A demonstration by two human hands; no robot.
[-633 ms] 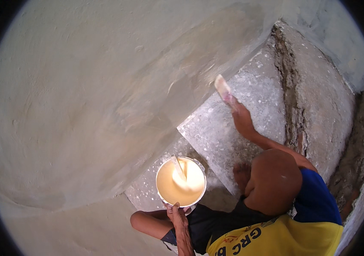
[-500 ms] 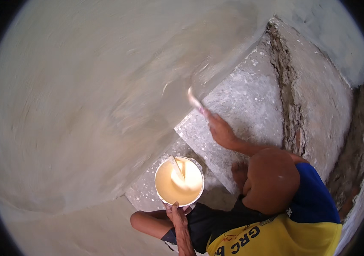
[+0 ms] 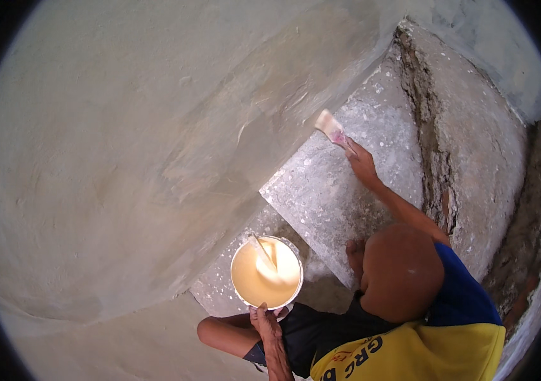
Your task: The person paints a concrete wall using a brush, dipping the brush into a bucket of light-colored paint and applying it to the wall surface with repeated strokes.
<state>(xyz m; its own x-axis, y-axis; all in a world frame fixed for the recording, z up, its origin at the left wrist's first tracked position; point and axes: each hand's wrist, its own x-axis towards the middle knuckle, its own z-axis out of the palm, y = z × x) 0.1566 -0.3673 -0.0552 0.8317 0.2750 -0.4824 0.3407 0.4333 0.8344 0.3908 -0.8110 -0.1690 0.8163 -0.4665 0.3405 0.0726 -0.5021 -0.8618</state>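
Left hand: your left hand (image 3: 265, 319) is closed on the near rim of the bucket (image 3: 266, 273), fingers curled over its edge, and holds it level in front of your knee (image 3: 210, 330).

Right hand: your right hand (image 3: 362, 162) is stretched out ahead and to the right, closed around the handle of the paintbrush (image 3: 332, 129).

Paintbrush: flat and wide, with pale bristles. The bristle end points up and to the left and sits at the foot of the wall (image 3: 156, 127), just where the wall meets the upper step (image 3: 353, 190). Whether the bristles touch the wall cannot be told.

Bucket: round, white-walled, filled well up with cream-coloured paint. A stirring stick (image 3: 261, 249) stands tilted in the paint, leaning toward the far left rim.

Bucket position: above the lower step (image 3: 220, 289), near the wall, well apart from the paintbrush.

Wall: grey plaster, with a darker, streaked patch running diagonally down from the area beside the brush.

Steps: speckled grey concrete. The upper step runs diagonally from the brush down toward your foot (image 3: 354, 253).

Right of the steps: a rough, cracked strip of broken masonry (image 3: 432, 159).
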